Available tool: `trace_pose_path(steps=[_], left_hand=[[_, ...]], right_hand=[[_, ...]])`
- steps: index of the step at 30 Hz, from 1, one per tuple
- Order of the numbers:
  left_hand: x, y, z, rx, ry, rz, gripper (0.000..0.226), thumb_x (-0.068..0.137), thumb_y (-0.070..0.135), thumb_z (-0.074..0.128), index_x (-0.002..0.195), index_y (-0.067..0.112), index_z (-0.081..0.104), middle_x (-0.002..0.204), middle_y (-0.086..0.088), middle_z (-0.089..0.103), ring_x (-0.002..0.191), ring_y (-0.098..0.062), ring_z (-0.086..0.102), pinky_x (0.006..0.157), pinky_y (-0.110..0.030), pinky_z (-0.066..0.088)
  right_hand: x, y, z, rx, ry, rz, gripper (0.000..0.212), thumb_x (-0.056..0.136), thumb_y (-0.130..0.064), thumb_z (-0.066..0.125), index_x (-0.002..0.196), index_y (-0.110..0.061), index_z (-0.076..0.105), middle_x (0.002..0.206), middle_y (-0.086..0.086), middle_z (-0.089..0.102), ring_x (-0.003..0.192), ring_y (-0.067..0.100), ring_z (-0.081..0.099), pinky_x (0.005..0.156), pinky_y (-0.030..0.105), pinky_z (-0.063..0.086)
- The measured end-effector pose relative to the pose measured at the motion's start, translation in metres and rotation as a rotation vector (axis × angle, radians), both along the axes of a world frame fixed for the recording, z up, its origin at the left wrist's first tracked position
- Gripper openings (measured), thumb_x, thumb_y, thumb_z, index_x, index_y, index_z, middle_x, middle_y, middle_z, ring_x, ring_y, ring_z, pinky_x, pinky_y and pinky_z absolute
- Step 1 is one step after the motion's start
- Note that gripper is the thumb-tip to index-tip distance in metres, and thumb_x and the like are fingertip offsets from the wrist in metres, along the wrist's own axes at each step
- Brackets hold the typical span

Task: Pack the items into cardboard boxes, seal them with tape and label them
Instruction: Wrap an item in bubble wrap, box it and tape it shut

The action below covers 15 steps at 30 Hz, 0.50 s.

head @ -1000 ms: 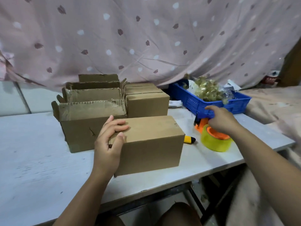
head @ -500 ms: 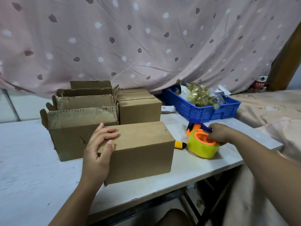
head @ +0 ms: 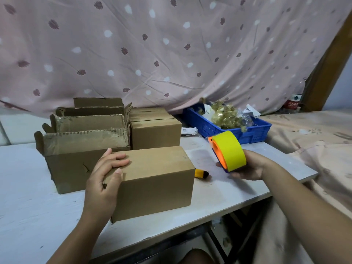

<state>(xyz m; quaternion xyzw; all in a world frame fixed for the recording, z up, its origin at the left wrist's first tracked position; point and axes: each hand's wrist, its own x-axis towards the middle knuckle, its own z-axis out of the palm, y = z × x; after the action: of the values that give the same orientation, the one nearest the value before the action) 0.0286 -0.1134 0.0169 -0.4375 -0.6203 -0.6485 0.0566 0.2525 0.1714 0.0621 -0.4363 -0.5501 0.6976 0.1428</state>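
Has lifted the yellow tape roll [head: 229, 150] off the table [head: 228, 191] with the right hand [head: 247, 166]. A second ago only reached it, lying flat before the blue basket [head: 253, 132]. Now holds it in the air, turned on edge, right of the closed box [head: 158, 180].

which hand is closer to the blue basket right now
Right. The right hand holds the tape roll just in front of the blue basket, apart from it. The left hand grips the closed box at its left end, well farther away.
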Motion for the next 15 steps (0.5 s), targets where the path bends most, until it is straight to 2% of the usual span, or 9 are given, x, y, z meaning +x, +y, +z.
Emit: trace_pose_path(steps=[2,4,5,7,9,11,13,15], left_hand=[[0.0,-0.001,0.001,-0.024,0.002,0.003,0.031,0.079,0.044,0.039,0.092,0.049,0.067,0.113,0.033,0.06,0.132,0.004,0.036,0.099,-0.004,0.025],[0.0,-0.003,0.002,-0.046,0.016,0.014,0.033,0.08,0.044,0.039,0.094,0.042,0.069,0.112,0.035,0.059,0.132,0.004,0.036,0.1,-0.004,0.025],[0.0,-0.004,0.002,-0.056,0.032,0.025,0.034,0.08,0.044,0.038,0.095,0.041,0.069,0.112,0.037,0.058,0.131,0.005,0.037,0.099,-0.003,0.025],[-0.001,-0.008,0.004,-0.074,0.075,0.059,0.035,0.082,0.043,0.037,0.096,0.041,0.068,0.112,0.039,0.057,0.131,0.004,0.037,0.099,-0.001,0.024],[-0.001,-0.012,0.005,-0.086,0.114,0.107,0.034,0.083,0.042,0.035,0.099,0.04,0.065,0.113,0.036,0.058,0.132,0.001,0.038,0.1,-0.004,0.026],[-0.001,-0.017,0.007,-0.099,0.152,0.162,0.034,0.085,0.041,0.034,0.101,0.036,0.064,0.115,0.03,0.057,0.13,-0.001,0.04,0.1,-0.005,0.027],[-0.001,-0.022,0.01,-0.108,0.189,0.195,0.035,0.086,0.039,0.033,0.102,0.032,0.064,0.113,0.028,0.055,0.126,0.001,0.04,0.098,0.0,0.026],[-0.002,-0.027,0.013,-0.116,0.207,0.223,0.034,0.087,0.038,0.034,0.103,0.032,0.063,0.112,0.029,0.054,0.123,0.003,0.041,0.095,0.004,0.026]], right_hand=[[-0.006,-0.008,0.002,-0.021,0.104,-0.043,0.024,0.093,-0.011,0.042,0.105,-0.004,0.062,0.093,0.019,0.068,0.085,0.03,0.069,0.058,0.037,0.058],[-0.012,-0.016,0.003,-0.025,0.171,-0.047,0.04,0.082,-0.004,0.045,0.12,-0.005,0.057,0.112,0.025,0.062,0.107,0.039,0.06,0.075,0.045,0.056],[-0.016,-0.021,0.003,-0.03,0.196,-0.039,0.042,0.081,-0.003,0.045,0.121,-0.005,0.057,0.113,0.025,0.063,0.105,0.039,0.06,0.075,0.045,0.056],[-0.024,-0.032,0.006,-0.033,0.259,-0.034,0.028,0.088,-0.003,0.042,0.108,-0.006,0.061,0.089,0.019,0.07,0.082,0.033,0.067,0.061,0.04,0.059],[-0.031,-0.042,0.011,-0.032,0.313,-0.029,0.023,0.092,-0.004,0.04,0.098,-0.008,0.061,0.069,0.013,0.069,0.059,0.025,0.068,0.049,0.032,0.056],[-0.039,-0.052,0.017,-0.044,0.381,0.01,0.025,0.091,-0.006,0.042,0.106,-0.008,0.061,0.078,0.014,0.071,0.063,0.026,0.069,0.053,0.032,0.057],[-0.049,-0.063,0.022,-0.09,0.442,0.07,0.039,0.082,-0.008,0.048,0.12,-0.006,0.059,0.103,0.02,0.069,0.081,0.029,0.068,0.065,0.036,0.058],[-0.06,-0.075,0.022,-0.137,0.475,0.116,0.056,0.071,-0.011,0.053,0.127,-0.006,0.056,0.115,0.021,0.064,0.086,0.03,0.067,0.065,0.036,0.058]])
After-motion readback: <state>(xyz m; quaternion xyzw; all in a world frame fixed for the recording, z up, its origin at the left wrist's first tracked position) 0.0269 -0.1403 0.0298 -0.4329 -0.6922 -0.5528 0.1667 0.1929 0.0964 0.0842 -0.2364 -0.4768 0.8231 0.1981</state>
